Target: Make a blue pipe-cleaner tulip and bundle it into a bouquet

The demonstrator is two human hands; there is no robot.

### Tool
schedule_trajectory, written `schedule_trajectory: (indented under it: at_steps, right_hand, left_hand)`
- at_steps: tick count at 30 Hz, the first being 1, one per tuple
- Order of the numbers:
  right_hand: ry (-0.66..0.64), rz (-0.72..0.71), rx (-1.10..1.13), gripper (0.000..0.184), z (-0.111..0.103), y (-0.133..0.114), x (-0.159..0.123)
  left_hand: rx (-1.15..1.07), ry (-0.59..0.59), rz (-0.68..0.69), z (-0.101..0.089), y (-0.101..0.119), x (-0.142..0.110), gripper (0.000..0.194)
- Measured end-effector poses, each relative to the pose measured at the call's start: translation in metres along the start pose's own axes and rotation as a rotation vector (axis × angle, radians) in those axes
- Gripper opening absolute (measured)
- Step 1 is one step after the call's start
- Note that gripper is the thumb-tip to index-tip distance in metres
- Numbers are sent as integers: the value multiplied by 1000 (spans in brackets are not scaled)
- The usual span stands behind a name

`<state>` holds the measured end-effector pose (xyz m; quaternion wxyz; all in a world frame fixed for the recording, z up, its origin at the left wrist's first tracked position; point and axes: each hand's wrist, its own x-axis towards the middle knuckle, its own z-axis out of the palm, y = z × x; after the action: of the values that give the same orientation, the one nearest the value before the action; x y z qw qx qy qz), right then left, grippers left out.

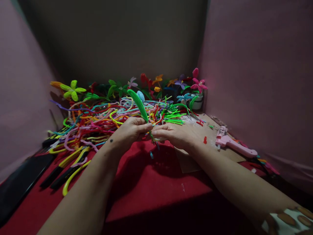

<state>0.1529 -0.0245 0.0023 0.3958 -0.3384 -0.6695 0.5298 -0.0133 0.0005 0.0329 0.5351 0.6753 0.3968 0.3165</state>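
My left hand (130,130) and my right hand (171,134) meet over the red cloth (146,186), fingers pinched together. Between them they grip a pipe-cleaner stem; its green looped leaf (139,103) sticks up and back to the left, with a light blue tip (141,95) behind it. Short green and blue stem ends (154,148) hang below my fingers. A big tangled heap of coloured pipe cleaners (97,120) lies just behind and left of my hands.
Finished pipe-cleaner flowers (181,85) line the back wall, some in a small white pot (197,101). A pink glue gun (232,143) lies on a cardboard sheet (190,163) at the right. Black strips (61,169) and yellow pieces lie at the left. Pink walls close in both sides.
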Motion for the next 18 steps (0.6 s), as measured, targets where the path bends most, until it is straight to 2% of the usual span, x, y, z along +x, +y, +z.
schedule_trajectory:
  at_steps: [3, 6, 12, 18]
  right_hand:
    - [-103, -1, 88, 21, -1, 0, -1]
    - [-138, 38, 164, 15, -1, 3, -1]
    - [-97, 59, 277, 17, -1, 11, 3]
    - [-3, 36, 241, 17, -2, 12, 2]
  left_hand:
    - [-108, -80, -8, -5, -3, -1, 32]
    - [-185, -135, -12, -7, -4, -1, 33]
    - [-257, -188, 0, -5, -5, -2, 30]
    - [-123, -114, 66, -3, -9, 2, 25]
